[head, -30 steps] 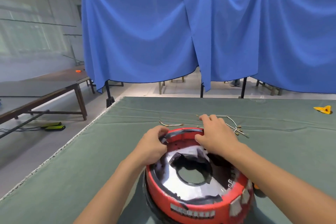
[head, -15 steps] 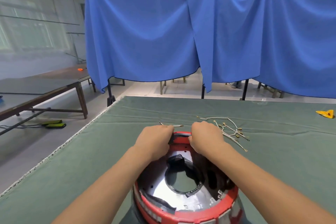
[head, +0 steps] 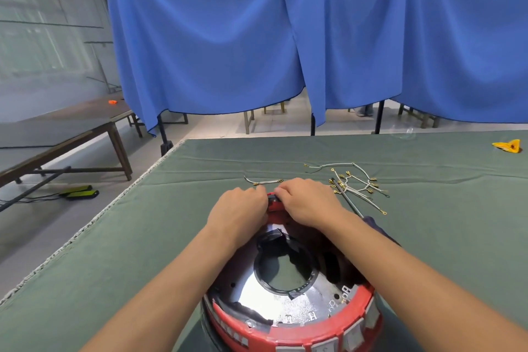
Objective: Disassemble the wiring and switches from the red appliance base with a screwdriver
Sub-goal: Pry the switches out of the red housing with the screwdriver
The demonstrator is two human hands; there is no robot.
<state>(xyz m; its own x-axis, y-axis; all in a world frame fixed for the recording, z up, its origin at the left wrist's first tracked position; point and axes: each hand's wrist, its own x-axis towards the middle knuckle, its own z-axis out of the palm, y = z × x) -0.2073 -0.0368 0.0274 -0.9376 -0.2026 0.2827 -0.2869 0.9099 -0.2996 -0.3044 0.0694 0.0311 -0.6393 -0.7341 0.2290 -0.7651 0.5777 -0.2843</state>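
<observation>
While the red appliance base sits open side up on the near part of the table, the screwdriver lies just right of it, its shaft slanting away to the far left. Both the left hand and right hand curl their fingers over the base's far rim. Loose wires lie beyond on the green cloth; blue curtains hang behind.

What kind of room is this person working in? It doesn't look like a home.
Probably a workshop or recording hall: blue curtains hang on stands as a backdrop, long work tables line the floor, and a green-covered bench holds a red appliance base being taken apart.
</observation>
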